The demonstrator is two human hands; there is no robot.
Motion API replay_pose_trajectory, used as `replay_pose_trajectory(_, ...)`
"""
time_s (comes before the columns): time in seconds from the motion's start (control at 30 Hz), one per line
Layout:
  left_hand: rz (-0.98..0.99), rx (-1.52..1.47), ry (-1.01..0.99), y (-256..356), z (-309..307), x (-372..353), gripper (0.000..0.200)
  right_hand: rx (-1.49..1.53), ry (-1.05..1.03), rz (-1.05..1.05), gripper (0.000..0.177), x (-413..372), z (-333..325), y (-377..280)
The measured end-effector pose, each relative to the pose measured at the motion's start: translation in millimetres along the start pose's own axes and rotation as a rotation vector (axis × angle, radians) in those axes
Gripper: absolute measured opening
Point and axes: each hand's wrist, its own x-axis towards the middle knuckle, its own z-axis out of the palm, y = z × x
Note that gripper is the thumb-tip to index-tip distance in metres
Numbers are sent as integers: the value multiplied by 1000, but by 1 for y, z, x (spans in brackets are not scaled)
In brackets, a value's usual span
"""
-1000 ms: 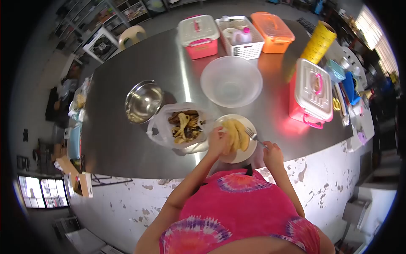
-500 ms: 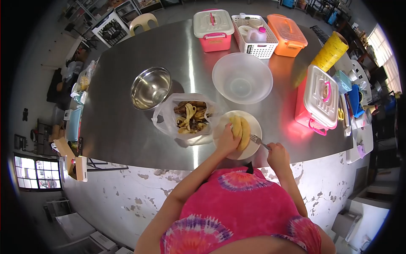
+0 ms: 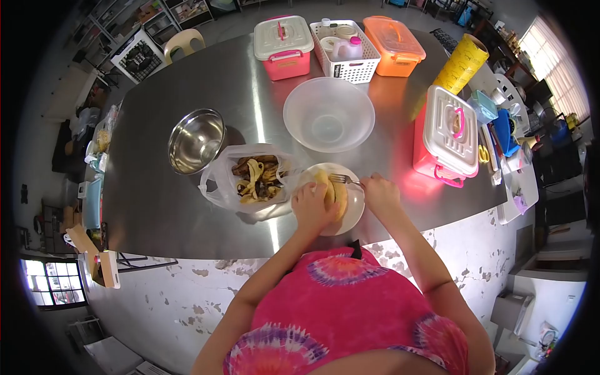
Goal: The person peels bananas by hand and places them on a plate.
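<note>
Peeled bananas [image 3: 340, 199] lie on a white plate [image 3: 355, 212] near the table's front edge. My left hand [image 3: 314, 209] is closed around their left side, holding them against the plate. In my right hand [image 3: 381, 195] is a metal fork [image 3: 343, 179], its tines touching the upper part of the bananas. Left of the plate stands a clear plastic bag [image 3: 217, 181] with banana peels [image 3: 257, 177] inside. My left fingers partly hide the bananas, so how many there are is hard to tell.
Behind the plate stands a large translucent bowl [image 3: 329, 115], with a steel bowl [image 3: 197, 140] to the left. A pink-and-white box [image 3: 445, 134] stands at the right. Another pink box [image 3: 284, 50], a white basket [image 3: 350, 70] and an orange box [image 3: 395, 47] line the back.
The fork has moved up along the bananas, from their right side to near their top. My right hand has risen with it. The view has shifted, moving the table's contents left in the picture.
</note>
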Motion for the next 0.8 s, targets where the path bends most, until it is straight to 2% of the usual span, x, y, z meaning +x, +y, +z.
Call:
replay_pose_trajectory(0.07,52,116,37,5,2,-2,57,-45,-41,-37,14,9,6,1)
replay_pose_trajectory(0.2,23,128,-9,10,4,-5,59,-64,-74,-41,14,12,9,7)
replay_pose_trajectory(0.3,17,126,-25,15,-4,-3,54,-18,-182,-55,18,4,20,15)
replay_pose_trajectory(0.37,90,114,2,12,-5,-2,45,93,-64,-66,16,-4,22,17)
replay_pose_trajectory(0.47,190,20,-5,8,-1,-7,38,49,-37,-12,15,-6,7,10)
replay_pose_trajectory(0.57,205,37,-49,16,-2,-6,30,13,24,-1,14,-3,-6,13)
replay_pose_trajectory(0.67,208,14,-29,13,8,-7,23,34,-6,14,14,-11,-19,20)
replay_pose_trajectory(0.8,197,14,25,12,13,-9,20,57,-50,76,13,-24,-3,33)
